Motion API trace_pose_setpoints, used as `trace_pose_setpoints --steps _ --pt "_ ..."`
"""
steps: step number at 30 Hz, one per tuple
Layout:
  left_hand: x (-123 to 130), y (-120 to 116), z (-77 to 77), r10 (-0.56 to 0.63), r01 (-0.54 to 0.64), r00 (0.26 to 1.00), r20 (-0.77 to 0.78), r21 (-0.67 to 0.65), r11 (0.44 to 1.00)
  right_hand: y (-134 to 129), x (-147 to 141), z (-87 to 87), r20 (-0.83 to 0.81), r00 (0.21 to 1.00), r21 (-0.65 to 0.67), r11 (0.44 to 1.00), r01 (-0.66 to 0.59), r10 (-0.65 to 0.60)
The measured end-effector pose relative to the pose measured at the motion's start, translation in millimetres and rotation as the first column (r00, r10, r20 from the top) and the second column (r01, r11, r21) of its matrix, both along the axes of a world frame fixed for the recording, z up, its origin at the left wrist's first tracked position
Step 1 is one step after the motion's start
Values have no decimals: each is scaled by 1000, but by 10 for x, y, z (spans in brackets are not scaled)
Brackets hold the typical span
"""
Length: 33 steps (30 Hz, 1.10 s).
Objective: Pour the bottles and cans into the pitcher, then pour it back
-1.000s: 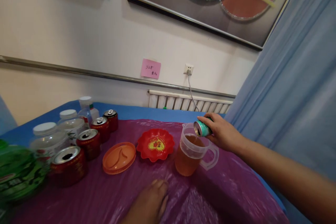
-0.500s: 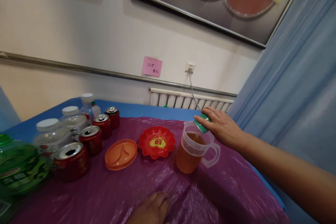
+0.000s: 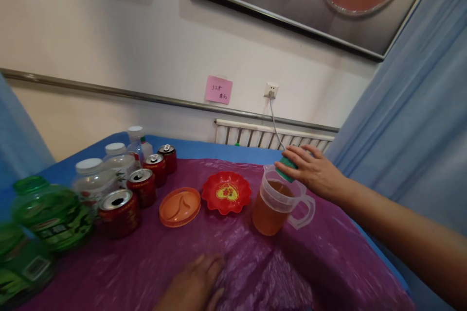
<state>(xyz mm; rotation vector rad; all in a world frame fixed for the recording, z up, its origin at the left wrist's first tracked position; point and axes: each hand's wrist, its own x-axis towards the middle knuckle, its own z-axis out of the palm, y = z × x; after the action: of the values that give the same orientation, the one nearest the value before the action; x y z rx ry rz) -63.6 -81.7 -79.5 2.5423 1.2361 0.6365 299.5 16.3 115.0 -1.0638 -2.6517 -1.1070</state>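
My right hand [image 3: 312, 170] is wrapped round a small green can [image 3: 287, 169], tipped with its mouth down over a clear plastic pitcher [image 3: 278, 194]. Amber liquid [image 3: 270, 216] fills the pitcher to somewhat past half, and its handle points right. Low in the picture, my left hand [image 3: 193, 279] rests palm down, slightly blurred, on the purple plastic sheet [image 3: 241, 257]; its fingers are loosely stretched and hold nothing. Left of the pitcher are a red scalloped plate [image 3: 239, 189] with a yellow heart print and a round orange lid [image 3: 178, 208].
Several red cans [image 3: 120, 218] stand in a slanting row at left. Behind them are clear jars with white caps [image 3: 89, 165], and green plastic bottles [image 3: 54, 214] stand nearer. A radiator [image 3: 255, 136] and a wall socket [image 3: 271, 90] lie beyond the table; a blue curtain [image 3: 412, 102] hangs at right.
The view has shifted, so the table things appear further right. My left hand has slid a little left across the sheet. My right hand still holds the green can tilted over the pitcher.
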Motion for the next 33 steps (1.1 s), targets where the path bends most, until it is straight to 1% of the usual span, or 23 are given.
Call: trace_pose_setpoints --steps 1,3,7,9,12,16,19,22,24,25,27,29,31,33 --pt "-42 42 7 33 -33 999 -17 -10 999 1 6 -1 -7 1000 -14 1000 -7 7" --pt "-137 140 73 100 -103 993 -67 -44 994 3 19 -13 -7 1000 -29 1000 -10 10" --pt "-350 361 331 226 -243 961 -160 -89 966 13 47 -71 24 1000 6 1000 14 -14" --pt "-448 470 441 287 -308 937 -200 -81 948 22 68 -100 -3 1000 22 999 27 -27" --pt "-555 620 529 347 -365 907 -237 -36 930 37 97 -124 -69 997 11 999 40 -39" --pt "-602 774 540 370 -378 890 -266 22 925 47 108 -131 -111 991 -16 997 73 -75" --pt "-595 843 494 354 -364 884 -306 26 931 40 104 -138 -110 988 -16 994 110 -111" --pt "-591 891 430 332 -346 888 -318 12 938 31 116 -139 -123 985 -20 993 117 -118" --pt "-596 921 395 324 -344 889 -324 -6 939 32 133 -127 -183 976 -27 993 112 -115" --pt "-601 934 383 320 -343 890 -325 -14 939 35 142 -116 -241 963 -29 993 115 -118" --pt "-609 954 368 316 -340 895 -315 -22 940 35 149 -84 -407 904 -42 992 121 -128" --pt "-610 960 365 315 -334 902 -293 -14 942 0 116 -43 -595 793 -64 991 118 -133" --pt "-597 943 377 323 -335 907 -272 1 942 -101 13 -1 -769 628 -69 992 106 -121" --pt "-567 895 405 329 -336 913 -242 12 942 -281 -173 23 -888 448 -84 994 68 -106"
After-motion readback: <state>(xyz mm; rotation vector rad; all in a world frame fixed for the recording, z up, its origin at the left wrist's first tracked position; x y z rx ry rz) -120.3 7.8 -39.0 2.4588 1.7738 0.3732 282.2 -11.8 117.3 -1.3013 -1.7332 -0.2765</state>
